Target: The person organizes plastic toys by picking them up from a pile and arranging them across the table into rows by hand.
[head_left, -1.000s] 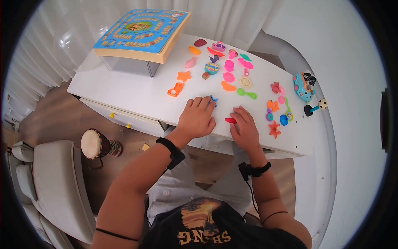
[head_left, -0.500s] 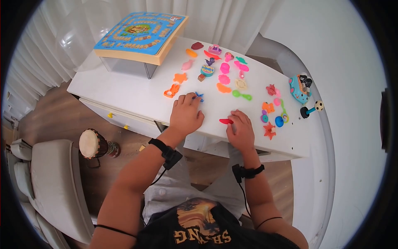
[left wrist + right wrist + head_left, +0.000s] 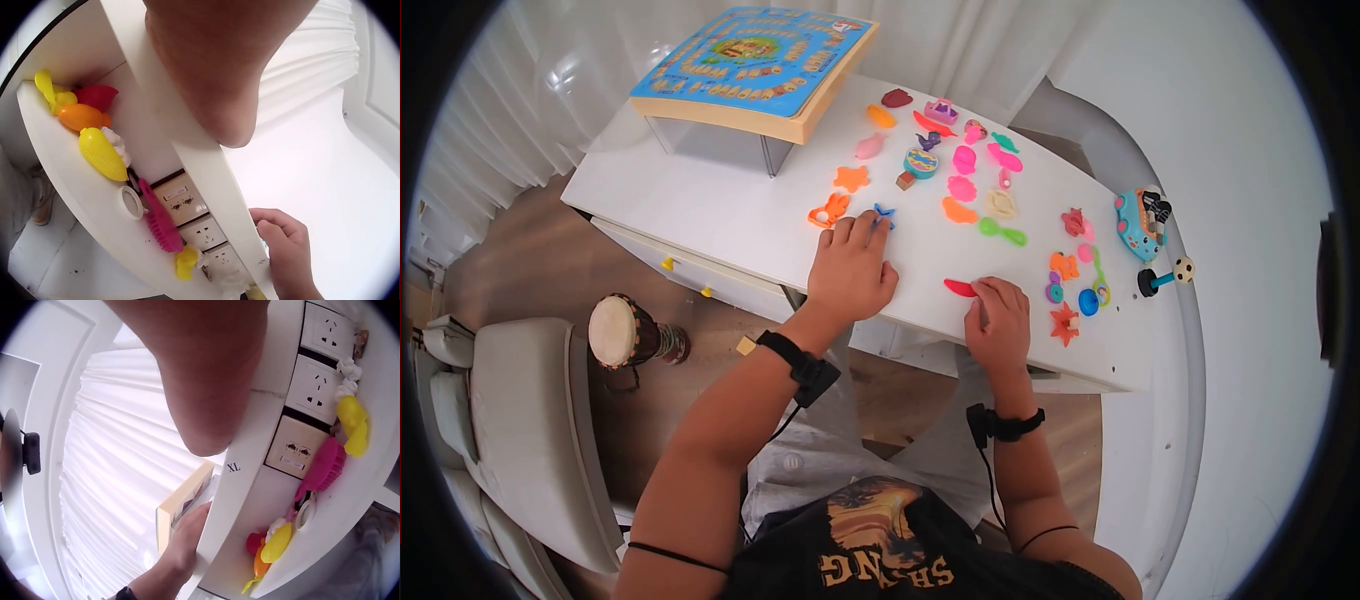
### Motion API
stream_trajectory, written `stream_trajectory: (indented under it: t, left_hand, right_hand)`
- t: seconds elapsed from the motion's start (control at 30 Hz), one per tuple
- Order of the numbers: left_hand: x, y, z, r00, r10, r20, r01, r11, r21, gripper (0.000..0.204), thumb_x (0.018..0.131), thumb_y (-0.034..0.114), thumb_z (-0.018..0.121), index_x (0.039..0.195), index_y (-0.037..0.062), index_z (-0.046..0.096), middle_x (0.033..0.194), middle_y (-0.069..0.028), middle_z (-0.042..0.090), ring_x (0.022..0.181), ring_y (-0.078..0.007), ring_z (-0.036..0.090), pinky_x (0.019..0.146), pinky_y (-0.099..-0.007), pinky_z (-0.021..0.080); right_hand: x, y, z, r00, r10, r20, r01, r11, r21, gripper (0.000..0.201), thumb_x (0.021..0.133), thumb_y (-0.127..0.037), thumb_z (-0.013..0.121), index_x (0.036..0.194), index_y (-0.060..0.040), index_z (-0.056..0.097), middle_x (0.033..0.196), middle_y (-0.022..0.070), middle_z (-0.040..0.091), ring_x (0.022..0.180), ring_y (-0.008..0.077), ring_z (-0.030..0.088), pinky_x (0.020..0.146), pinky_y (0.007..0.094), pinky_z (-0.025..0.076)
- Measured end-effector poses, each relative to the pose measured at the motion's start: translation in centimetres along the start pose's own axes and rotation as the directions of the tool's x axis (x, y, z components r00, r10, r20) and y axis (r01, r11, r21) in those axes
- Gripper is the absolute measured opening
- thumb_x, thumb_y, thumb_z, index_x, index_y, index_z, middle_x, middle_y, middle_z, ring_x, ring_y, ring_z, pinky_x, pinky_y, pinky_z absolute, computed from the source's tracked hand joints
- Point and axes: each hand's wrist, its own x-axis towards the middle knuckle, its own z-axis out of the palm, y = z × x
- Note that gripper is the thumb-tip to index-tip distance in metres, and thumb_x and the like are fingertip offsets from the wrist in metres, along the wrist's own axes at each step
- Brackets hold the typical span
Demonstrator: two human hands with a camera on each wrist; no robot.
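My left hand (image 3: 852, 268) reaches over the white table, its fingertips on a small blue pointed, star-like piece (image 3: 884, 214). The thumb sits apart from that piece. An orange rabbit-shaped cutter (image 3: 830, 210) and an orange star-shaped piece (image 3: 851, 179) lie just beyond it on the left. My right hand (image 3: 1002, 325) rests near the table's front edge with fingers loosely bent. Beside its index finger and thumb lies a slim red piece (image 3: 958, 288), its right end overlapped by the fingers. Both wrist views look mostly under the tabletop; fingertip contact is hidden there.
Several colourful toy pieces, including a green spoon-like one (image 3: 1003, 232) and a red starfish (image 3: 1064, 325), spread over the table (image 3: 740, 225). A blue game board box (image 3: 750, 70) stands on a raised support at back left. A toy car (image 3: 1140, 222) stands far right.
My left hand has slid the blue piece leftward and slightly away, closer to the orange pieces. The right hand stays beside the red piece. The head view has shifted slightly.
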Motion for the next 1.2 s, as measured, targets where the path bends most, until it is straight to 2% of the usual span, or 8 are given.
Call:
stream_trajectory:
  t: [0.13, 0.2, 0.3, 0.4, 0.63, 0.8, 1.1, 1.2]
  left_hand:
    - [0.1, 0.1, -0.1, 1.0, -0.013, 0.005, 0.013, 1.0, -0.024, 0.058, 0.083, 0.024, 0.061, 0.136, 0.0009, 0.061, 0.141, -0.0162, 0.056, 0.125, -0.0322, 0.053, 0.104, -0.0473, 0.043]
    - [0.0, 0.0, 0.0, 1.0, -0.012, 0.006, 0.012, 1.0, -0.025, 0.058, 0.083, 0.024, 0.061, 0.136, 0.0011, 0.061, 0.141, -0.0161, 0.056, 0.125, -0.0323, 0.053, 0.104, -0.0473, 0.043]
    - [0.0, 0.0, 0.1, 1.0, 0.008, -0.021, -0.008, 1.0, -0.009, 0.058, 0.083, 0.026, 0.061, 0.135, 0.0, 0.061, 0.138, -0.0152, 0.056, 0.121, -0.0314, 0.053, 0.1, -0.047, 0.044]
    - [0.1, 0.2, -0.3, 1.0, -0.014, 0.017, 0.014, 1.0, -0.018, 0.059, 0.083, 0.024, 0.062, 0.137, 0.0014, 0.06, 0.142, -0.0155, 0.055, 0.126, -0.0318, 0.052, 0.105, -0.0469, 0.043]
    - [0.1, 0.2, -0.2, 0.999, -0.017, 0.034, 0.017, 1.0, -0.004, 0.059, 0.084, 0.025, 0.062, 0.138, 0.002, 0.06, 0.142, -0.0146, 0.055, 0.128, -0.0311, 0.051, 0.106, -0.0465, 0.042]
    - [-0.1, 0.2, 0.0, 1.0, -0.002, 0.019, 0.002, 1.0, 0.013, 0.059, 0.084, 0.025, 0.062, 0.138, 0.0023, 0.06, 0.142, -0.0144, 0.055, 0.128, -0.031, 0.051, 0.105, -0.0467, 0.043]
    - [-0.1, 0.1, 0.0, 1.0, -0.008, 0.02, 0.008, 1.0, 0.019, 0.059, 0.083, 0.025, 0.063, 0.138, 0.0027, 0.06, 0.142, -0.0145, 0.056, 0.129, -0.0317, 0.052, 0.105, -0.0475, 0.043]
    - [-0.1, 0.1, 0.0, 1.0, -0.002, 0.015, 0.002, 1.0, 0.014, 0.059, 0.083, 0.025, 0.063, 0.138, 0.0026, 0.06, 0.142, -0.0145, 0.056, 0.128, -0.0317, 0.052, 0.106, -0.0472, 0.043]
  right_hand:
    - [0.5, -0.5, -0.2, 0.998, 0.006, 0.063, -0.005, 1.0, -0.016, 0.037, 0.082, -0.007, 0.067, 0.119, -0.0021, 0.07, 0.123, 0.0117, 0.066, 0.116, 0.0321, 0.062, 0.102, 0.0445, 0.046]
    - [0.9, -0.9, -0.6, 0.987, -0.011, 0.162, 0.024, 0.997, -0.077, 0.047, 0.086, -0.013, 0.066, 0.132, -0.003, 0.066, 0.136, 0.0141, 0.061, 0.127, 0.0337, 0.056, 0.109, 0.046, 0.043]
    - [1.4, -0.9, -0.5, 0.97, -0.033, 0.239, 0.059, 0.993, -0.101, 0.053, 0.089, -0.018, 0.065, 0.14, -0.004, 0.06, 0.147, 0.0165, 0.055, 0.136, 0.0358, 0.049, 0.115, 0.0474, 0.038]
    - [1.2, -0.6, -0.3, 0.967, -0.03, 0.252, 0.059, 0.993, -0.107, 0.056, 0.09, -0.02, 0.065, 0.144, -0.0056, 0.058, 0.149, 0.0176, 0.052, 0.139, 0.0368, 0.047, 0.116, 0.0478, 0.038]
    - [0.0, 0.3, 0.0, 0.989, 0.084, 0.123, -0.087, 0.996, 0.022, 0.049, 0.088, -0.019, 0.067, 0.136, -0.0063, 0.063, 0.145, 0.0166, 0.056, 0.138, 0.0371, 0.049, 0.116, 0.049, 0.039]
    - [0.3, -0.3, -0.3, 0.988, 0.037, 0.148, -0.037, 0.999, -0.002, 0.042, 0.087, -0.019, 0.068, 0.128, -0.0067, 0.067, 0.143, 0.015, 0.058, 0.137, 0.0365, 0.05, 0.115, 0.0489, 0.04]
    - [0.3, 0.0, -0.6, 0.976, -0.047, 0.213, 0.046, 0.999, 0.011, 0.042, 0.09, -0.019, 0.065, 0.131, -0.0076, 0.067, 0.148, 0.0111, 0.057, 0.14, 0.034, 0.049, 0.116, 0.0478, 0.038]
    - [0.3, -0.2, -0.7, 0.98, -0.028, 0.197, 0.022, 0.999, 0.029, 0.041, 0.09, -0.018, 0.065, 0.129, -0.0069, 0.067, 0.146, 0.0117, 0.058, 0.14, 0.0338, 0.049, 0.115, 0.0476, 0.039]
